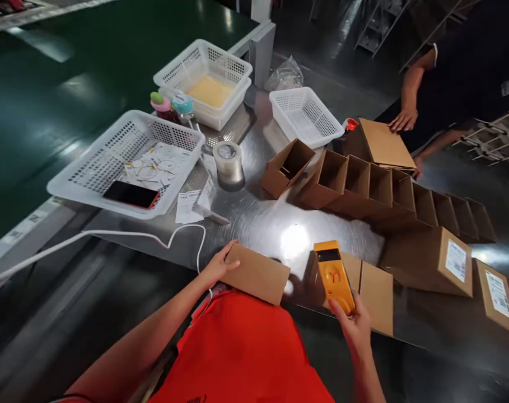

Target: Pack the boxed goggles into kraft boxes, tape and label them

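My left hand grips the left end of a brown cardboard box, which lies close to my body at the table's front edge. In my right hand is a yellow handheld device with a dark strip near its top, its lower end held between thumb and fingers. Just behind and right of the device rests a flat brown carton. A row of open cardboard boxes stands further back on the right.
White baskets stand at the left and back, one holding a phone and papers. Tape rolls stand mid-table. A white cable crosses the left front. Labelled boxes sit at right. Another person's hand rests on cardboard.
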A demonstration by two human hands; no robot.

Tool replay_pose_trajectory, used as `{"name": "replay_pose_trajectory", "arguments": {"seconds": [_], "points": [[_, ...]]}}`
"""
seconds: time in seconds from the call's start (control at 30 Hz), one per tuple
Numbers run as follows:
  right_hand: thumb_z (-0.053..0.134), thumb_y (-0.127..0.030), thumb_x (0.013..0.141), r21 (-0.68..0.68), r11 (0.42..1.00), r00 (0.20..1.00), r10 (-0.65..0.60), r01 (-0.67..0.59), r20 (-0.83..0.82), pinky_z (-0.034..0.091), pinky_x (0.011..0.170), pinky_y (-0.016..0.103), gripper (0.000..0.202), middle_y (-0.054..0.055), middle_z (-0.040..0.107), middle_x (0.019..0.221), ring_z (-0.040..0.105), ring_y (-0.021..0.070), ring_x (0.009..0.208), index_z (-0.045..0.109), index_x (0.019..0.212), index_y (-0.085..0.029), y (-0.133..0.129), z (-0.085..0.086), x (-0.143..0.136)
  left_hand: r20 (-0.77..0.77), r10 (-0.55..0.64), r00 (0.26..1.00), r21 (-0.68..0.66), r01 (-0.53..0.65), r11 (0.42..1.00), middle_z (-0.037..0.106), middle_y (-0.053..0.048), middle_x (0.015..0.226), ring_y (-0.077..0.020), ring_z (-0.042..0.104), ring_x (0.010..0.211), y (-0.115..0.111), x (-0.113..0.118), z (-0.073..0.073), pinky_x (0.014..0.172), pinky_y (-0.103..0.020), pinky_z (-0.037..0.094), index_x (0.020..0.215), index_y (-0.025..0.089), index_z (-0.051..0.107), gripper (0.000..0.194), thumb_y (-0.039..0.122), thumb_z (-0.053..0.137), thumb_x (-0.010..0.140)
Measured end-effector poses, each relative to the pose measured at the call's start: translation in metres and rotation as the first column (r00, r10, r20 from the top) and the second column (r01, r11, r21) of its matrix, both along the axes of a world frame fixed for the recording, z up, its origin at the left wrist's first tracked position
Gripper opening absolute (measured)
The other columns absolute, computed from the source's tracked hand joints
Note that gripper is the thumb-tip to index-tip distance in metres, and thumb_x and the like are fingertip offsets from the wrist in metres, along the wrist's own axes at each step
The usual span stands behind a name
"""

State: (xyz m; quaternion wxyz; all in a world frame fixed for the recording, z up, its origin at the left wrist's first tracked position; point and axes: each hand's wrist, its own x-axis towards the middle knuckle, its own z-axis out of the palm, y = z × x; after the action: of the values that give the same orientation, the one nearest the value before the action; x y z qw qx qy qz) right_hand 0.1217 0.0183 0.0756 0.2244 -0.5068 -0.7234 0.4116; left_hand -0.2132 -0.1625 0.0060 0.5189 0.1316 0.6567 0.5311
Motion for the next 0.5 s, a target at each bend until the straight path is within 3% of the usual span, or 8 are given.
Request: {"name": "replay_pose_trajectory", "arguments": {"seconds": [0.1, 0.23, 0.37, 0.5], "points": [[0.066, -0.065, 0.071, -0.250, 0.966, 0.963, 0.001, -0.071, -0.269, 0.047, 0.051, 0.031, 0.049, 0.006, 0.066, 0.073, 0.057, 0.0192, 0.059, 0.066, 0.087, -0.019, -0.031, 0.005, -0.065, -0.011, 0.005, 1.000, 0.005, -0.005, 1.000, 0.064, -0.010, 0.127, -0.0302, 0.060, 0.115, 0.000, 0.001, -0.007, 0.099, -0.041, 0.047, 0.147, 0.017, 0.037, 0.093, 0.042, 0.072, 0.065], [0.049, -0.073, 0.078, -0.236, 0.931, 0.935, 0.208, -0.279, -0.286, 0.028, 0.042, 0.025, 0.058, -0.003, 0.039, 0.049, 0.031, 0.0103, 0.046, 0.049, 0.054, -0.020, -0.048, -0.006, -0.125, -0.047, 0.012, 0.999, 0.071, -0.009, 0.997, 0.056, -0.011, 0.141, -0.0360, 0.050, 0.127, 0.000, 0.003, -0.019, 0.104, -0.042, 0.043, 0.146, 0.014, 0.039, 0.088, 0.034, 0.068, 0.066], [0.047, -0.075, 0.078, -0.185, 0.894, 0.904, 0.368, -0.409, -0.218, 0.020, 0.042, 0.024, 0.061, -0.005, 0.028, 0.048, 0.024, 0.0091, 0.046, 0.037, 0.049, -0.022, -0.037, -0.009, -0.127, -0.028, -0.016, 0.999, 0.082, 0.019, 0.996, 0.060, -0.014, 0.136, -0.0338, 0.057, 0.121, 0.000, -0.009, -0.025, 0.104, -0.045, 0.043, 0.146, 0.012, 0.039, 0.090, 0.036, 0.069, 0.065], [0.044, -0.077, 0.077, -0.153, 0.873, 0.880, 0.432, -0.463, -0.198, 0.017, 0.042, 0.025, 0.063, -0.005, 0.025, 0.048, 0.022, 0.0087, 0.045, 0.035, 0.048, -0.022, -0.028, -0.004, -0.118, -0.159, -0.097, 0.982, 0.073, 0.110, 0.991, 0.063, -0.010, 0.133, -0.0305, 0.058, 0.121, -0.008, -0.031, -0.017, 0.105, -0.045, 0.043, 0.131, 0.018, 0.058, 0.066, 0.043, 0.064, 0.070]]}}
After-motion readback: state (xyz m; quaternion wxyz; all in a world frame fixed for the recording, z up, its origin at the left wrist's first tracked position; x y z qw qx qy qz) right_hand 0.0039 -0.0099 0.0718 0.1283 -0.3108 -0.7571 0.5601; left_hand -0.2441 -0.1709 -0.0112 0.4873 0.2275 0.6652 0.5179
